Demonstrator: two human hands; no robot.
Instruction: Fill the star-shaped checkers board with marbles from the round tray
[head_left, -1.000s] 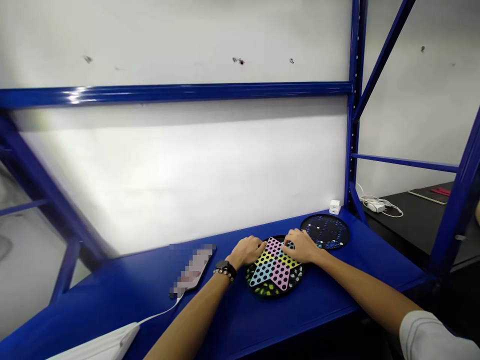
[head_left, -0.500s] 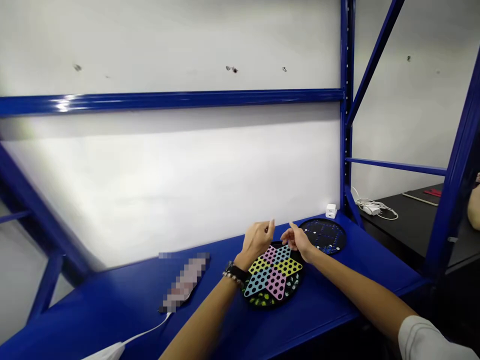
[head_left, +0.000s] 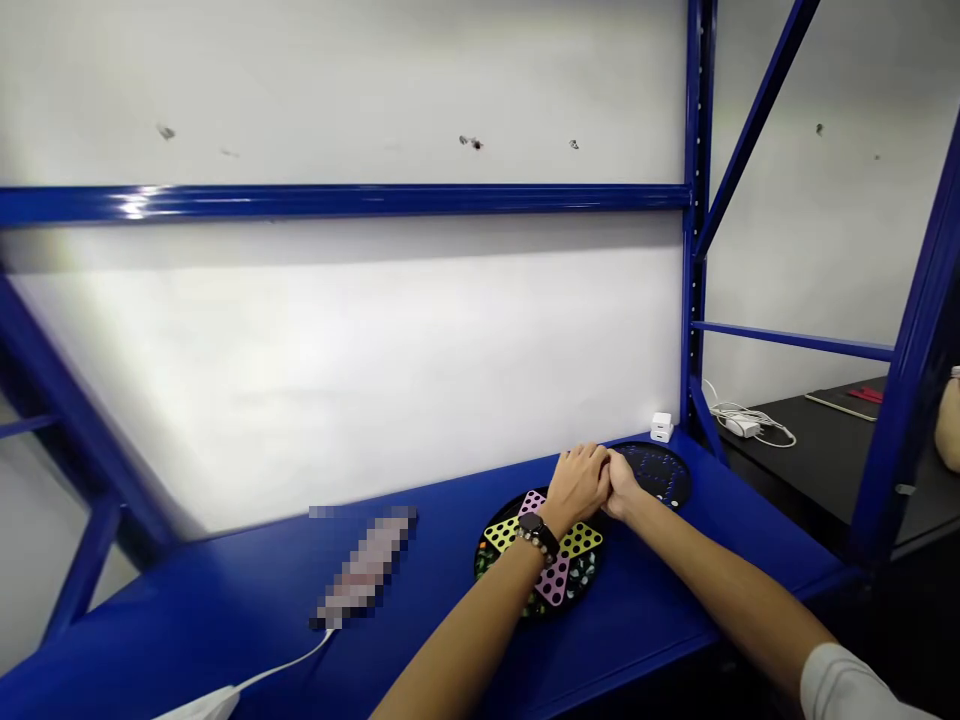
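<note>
A round black board with a coloured star of holes [head_left: 555,572] lies on the blue shelf [head_left: 247,600], with small beads showing round its rim. My left hand [head_left: 577,482] and my right hand [head_left: 621,484] meet just behind that board, fingers curled and pressed together. What they hold, if anything, is hidden between them. A watch and a bead bracelet sit on my left wrist. A second round dark disc [head_left: 660,472] with pale dots lies right behind my hands.
A blurred flat item [head_left: 361,566] lies left of the board, with a white cable [head_left: 262,676] running to the front left. A white charger block [head_left: 661,426] stands by the blue upright. A black table [head_left: 825,440] with cables stands to the right.
My hands lifted off the star board, opened in the air, then moved right and closed together near the dark disc.
</note>
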